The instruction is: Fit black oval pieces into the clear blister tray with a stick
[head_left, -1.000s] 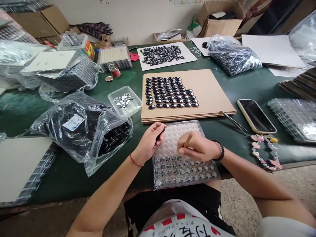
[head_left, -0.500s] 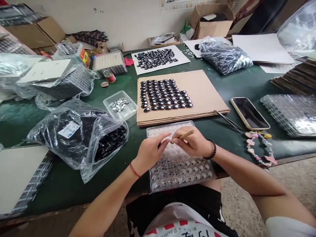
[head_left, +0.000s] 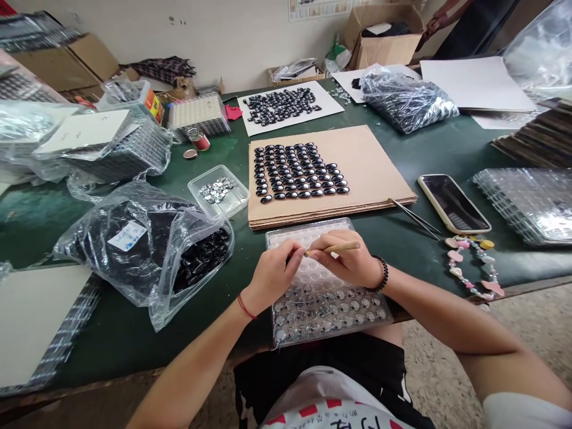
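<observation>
My right hand [head_left: 344,257] is closed round a thin wooden stick [head_left: 342,246], whose tip points left toward my other hand. My left hand [head_left: 277,267] is pinched at that tip; anything between its fingertips is too small to make out. Both hands are over a clear plastic tray [head_left: 308,225] with round pockets. Its near rows hold small round clear pieces [head_left: 333,311] with dark dots. Beyond the tray, rows of glossy black oval pieces [head_left: 297,173] lie on a stack of brown cardboard sheets [head_left: 370,173].
An open bag of black pieces [head_left: 201,256] and a plastic box of small metal parts [head_left: 218,190] are on the left. Tweezers [head_left: 415,219], a phone [head_left: 454,204] and a beaded bracelet [head_left: 454,256] lie right. Another person's hand [head_left: 433,25] shows at the back.
My left fingertips have closed together and come up to the stick's tip. The stick has turned flatter in my right hand, its back end now further right.
</observation>
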A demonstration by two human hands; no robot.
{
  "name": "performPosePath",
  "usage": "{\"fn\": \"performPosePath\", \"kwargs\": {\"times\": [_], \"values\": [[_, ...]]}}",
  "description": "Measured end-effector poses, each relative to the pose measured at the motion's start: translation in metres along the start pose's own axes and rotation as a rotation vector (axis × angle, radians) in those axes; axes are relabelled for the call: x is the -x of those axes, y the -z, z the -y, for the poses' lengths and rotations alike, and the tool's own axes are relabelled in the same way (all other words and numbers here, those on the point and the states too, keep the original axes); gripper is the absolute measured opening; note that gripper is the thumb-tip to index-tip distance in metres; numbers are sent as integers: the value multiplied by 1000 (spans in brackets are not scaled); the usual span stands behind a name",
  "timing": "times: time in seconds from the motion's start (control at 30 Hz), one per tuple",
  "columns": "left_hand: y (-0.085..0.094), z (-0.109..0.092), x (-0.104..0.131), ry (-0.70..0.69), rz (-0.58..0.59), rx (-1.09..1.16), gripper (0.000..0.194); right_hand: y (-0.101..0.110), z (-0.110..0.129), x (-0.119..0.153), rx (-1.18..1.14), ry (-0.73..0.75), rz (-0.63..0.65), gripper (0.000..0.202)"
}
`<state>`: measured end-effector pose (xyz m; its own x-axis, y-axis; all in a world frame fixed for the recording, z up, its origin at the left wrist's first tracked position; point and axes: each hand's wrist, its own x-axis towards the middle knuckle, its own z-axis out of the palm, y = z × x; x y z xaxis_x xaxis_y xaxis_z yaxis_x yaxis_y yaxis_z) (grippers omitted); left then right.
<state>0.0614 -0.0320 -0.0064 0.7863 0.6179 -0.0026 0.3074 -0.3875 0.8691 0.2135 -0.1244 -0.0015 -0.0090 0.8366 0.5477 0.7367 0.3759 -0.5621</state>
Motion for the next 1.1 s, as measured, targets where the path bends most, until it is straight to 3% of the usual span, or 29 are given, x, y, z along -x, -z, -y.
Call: {"fn": "performPosePath", "kwargs": {"times": [0.13,0.47,0.63,0.83,0.97,1.1], "values": [[2,3,-3,56,-123,79,12,-1,-1,1,-13,-60,-17,22],[5,7,-10,-51,-68,-155,22,-3,-4,4,16,8,-127,18],[9,5,-11,-13,-90,-97,22,-2,-1,2,4,27,-34,14],[12,5,-13,71,-184,148,23,-2,1,4,-4,-63,-168,12],[12,3,-12,108,-62,271,29,1,2,5,-206,-166,-277,10],[8,0,-5,-29,35,228,33,-1,4,6,-321,-144,-279,6]]}}
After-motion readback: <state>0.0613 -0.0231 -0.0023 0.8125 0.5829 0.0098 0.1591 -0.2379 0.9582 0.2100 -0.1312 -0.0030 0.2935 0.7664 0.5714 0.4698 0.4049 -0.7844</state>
